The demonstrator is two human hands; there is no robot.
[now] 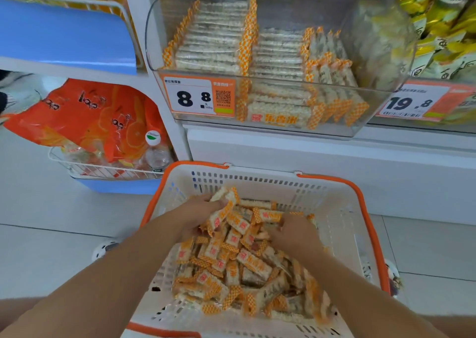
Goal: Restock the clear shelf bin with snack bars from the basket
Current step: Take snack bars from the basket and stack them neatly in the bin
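Restocking looks to be partway through. Neat rows of snack bars already stand in the clear shelf bin [371,121], stacked on edge at the left and middle and a looser cluster at the right, with open room above them and toward the back. The basket [334,208], white with an orange rim, sits on the floor just below the shelf and holds a large loose heap of snack bars [239,268], so by my judgement most of the carrying is left to do.

Both hands are down in that heap at its far end. The left hand [198,216] has its fingers [219,205] curled round a small bunch of bars, whose ends stick up past the thumb. The right hand [293,230] lies palm-down on the pile, fingers bent into the bars at the far side; it seems to be gathering some, but whether it truly grips any I cannot tell, as the back of the hand hides them. No bar is on its way to the bin.
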